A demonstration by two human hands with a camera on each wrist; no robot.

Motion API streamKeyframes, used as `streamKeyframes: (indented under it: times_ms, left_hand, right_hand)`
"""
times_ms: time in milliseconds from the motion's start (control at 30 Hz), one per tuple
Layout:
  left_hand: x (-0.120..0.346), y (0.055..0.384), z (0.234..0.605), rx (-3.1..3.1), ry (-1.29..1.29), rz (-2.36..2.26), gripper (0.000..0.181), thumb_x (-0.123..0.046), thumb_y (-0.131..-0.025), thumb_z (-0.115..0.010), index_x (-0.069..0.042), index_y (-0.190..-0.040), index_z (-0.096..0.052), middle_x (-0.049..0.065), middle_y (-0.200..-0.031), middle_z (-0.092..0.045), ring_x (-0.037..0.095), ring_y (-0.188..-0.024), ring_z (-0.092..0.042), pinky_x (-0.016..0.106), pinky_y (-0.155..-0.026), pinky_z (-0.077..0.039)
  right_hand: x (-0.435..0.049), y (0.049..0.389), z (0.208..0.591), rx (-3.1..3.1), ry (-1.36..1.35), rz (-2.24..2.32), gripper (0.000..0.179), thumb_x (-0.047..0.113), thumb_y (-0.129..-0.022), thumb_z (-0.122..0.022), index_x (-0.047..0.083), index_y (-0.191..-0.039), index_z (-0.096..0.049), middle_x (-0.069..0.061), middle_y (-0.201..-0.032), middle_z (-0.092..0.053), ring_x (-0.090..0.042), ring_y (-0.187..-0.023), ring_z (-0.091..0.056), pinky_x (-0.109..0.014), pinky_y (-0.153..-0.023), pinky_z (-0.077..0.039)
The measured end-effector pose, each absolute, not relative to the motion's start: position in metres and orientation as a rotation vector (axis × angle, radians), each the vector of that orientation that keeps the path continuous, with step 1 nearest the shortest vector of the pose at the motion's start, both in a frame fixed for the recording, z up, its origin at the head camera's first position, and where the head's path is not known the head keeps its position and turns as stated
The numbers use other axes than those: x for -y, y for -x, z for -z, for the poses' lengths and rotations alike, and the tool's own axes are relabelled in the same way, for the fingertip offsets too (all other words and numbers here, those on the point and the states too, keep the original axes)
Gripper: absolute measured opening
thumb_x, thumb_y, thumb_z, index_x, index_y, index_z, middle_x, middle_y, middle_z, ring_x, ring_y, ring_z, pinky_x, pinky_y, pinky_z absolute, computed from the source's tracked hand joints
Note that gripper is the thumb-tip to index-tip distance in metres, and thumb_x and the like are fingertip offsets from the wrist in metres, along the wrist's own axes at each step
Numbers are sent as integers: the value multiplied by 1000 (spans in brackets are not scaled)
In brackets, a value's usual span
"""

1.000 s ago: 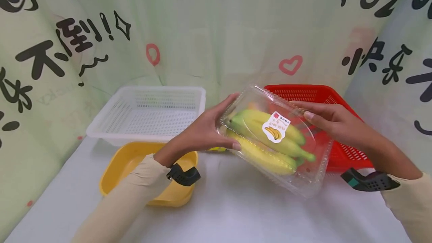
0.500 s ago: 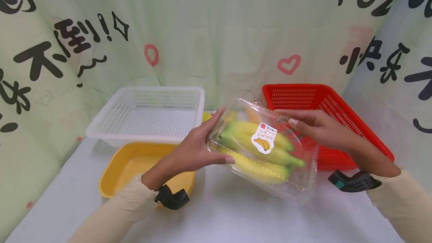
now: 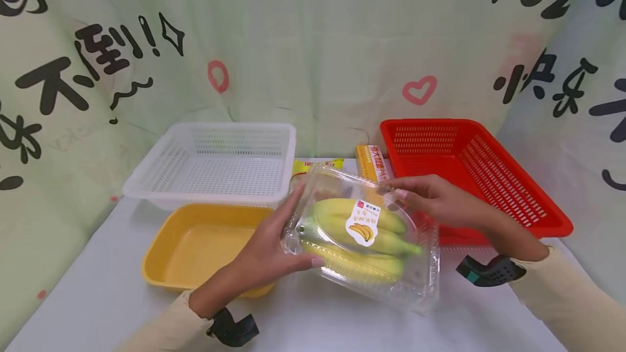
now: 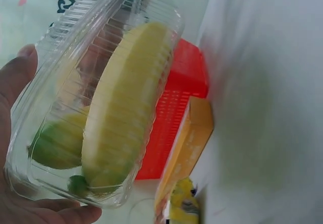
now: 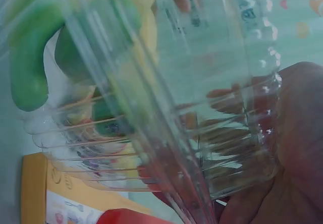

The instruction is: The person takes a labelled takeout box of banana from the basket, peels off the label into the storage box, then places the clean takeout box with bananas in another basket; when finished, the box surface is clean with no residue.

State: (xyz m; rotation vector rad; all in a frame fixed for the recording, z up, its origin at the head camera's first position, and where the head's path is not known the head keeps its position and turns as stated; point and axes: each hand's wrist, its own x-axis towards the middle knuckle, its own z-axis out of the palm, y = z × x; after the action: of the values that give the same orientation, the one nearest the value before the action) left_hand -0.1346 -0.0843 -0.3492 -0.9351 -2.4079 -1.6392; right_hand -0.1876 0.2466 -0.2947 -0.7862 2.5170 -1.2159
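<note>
A clear plastic clamshell box (image 3: 425, 281) hangs tilted over the table in the head view. Inside lie several yellow-green bananas (image 3: 352, 265), beneath a white label (image 3: 363, 222) with a banana picture. My left hand (image 3: 266, 246) grips the box's left end, thumb on the front and fingers behind. At the upper right edge my right hand (image 3: 435, 200) pinches the rim. In the left wrist view one banana (image 4: 126, 103) shows through the ribbed wall, with the left thumb (image 4: 20, 75) beside it. The right wrist view shows the right palm (image 5: 303, 133) against the box's end.
A white basket (image 3: 210, 200) stands back left, a yellow tray (image 3: 166, 265) in front of it. A red basket (image 3: 528, 178) is back right. Between the baskets lie an orange box (image 3: 369, 162) and a yellow packet (image 3: 332, 163), partly behind the clamshell. A curtain (image 3: 313, 58) hangs behind.
Both hands have brought the clamshell box down, leftward and nearer. The orange box and yellow packet behind it have come into sight, along with more of the red basket.
</note>
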Motion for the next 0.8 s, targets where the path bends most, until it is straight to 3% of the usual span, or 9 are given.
streamKeyframes:
  times_ms: [267, 367, 533, 700, 800]
  left_hand:
    - [85, 119, 368, 2434, 842, 1658, 114, -29, -70, -89, -28, -157, -15, -6, -158, -22, 18, -138, -35, 42, -106, -37]
    - [83, 114, 377, 2422, 822, 1666, 114, -29, -71, -89, -24, -158, -14, -6, -160, -19, 17, -142, -26, 42, -110, -31]
    - [79, 108, 388, 2387, 794, 1695, 115, -31, -71, -88, -23, -158, -13, -5, -160, -17, 19, -143, -24, 44, -110, -31]
    - [79, 101, 392, 2359, 774, 1675, 117, -32, -71, -89, -23, -158, -12, -3, -161, -17, 21, -144, -22, 47, -110, -28]
    - [80, 97, 394, 2325, 778, 1699, 117, -28, -71, -89, -21, -158, -12, -2, -161, -17, 22, -144, -22, 43, -111, -27]
  right_hand:
    - [-241, 189, 308, -2454, 738, 1164, 39, 17, -98, -58, 7, -135, -58, -11, -119, -64, -30, -103, -59, -32, -76, -57]
    - [-240, 191, 314, -2455, 740, 1139, 37, 15, -98, -57, 7, -135, -58, -9, -116, -66, -29, -103, -58, -32, -74, -57]
    - [-237, 191, 321, -2500, 703, 1088, 39, 18, -99, -57, 8, -137, -57, -4, -110, -66, -29, -100, -56, -29, -65, -55]
    - [-232, 188, 323, -2504, 698, 1095, 43, 23, -98, -59, 9, -138, -56, -4, -111, -67, -29, -98, -56, -31, -66, -56]
    - [-230, 186, 322, -2496, 693, 1088, 42, 24, -98, -59, 11, -138, -56, -4, -112, -65, -29, -100, -53, -31, -65, -56]
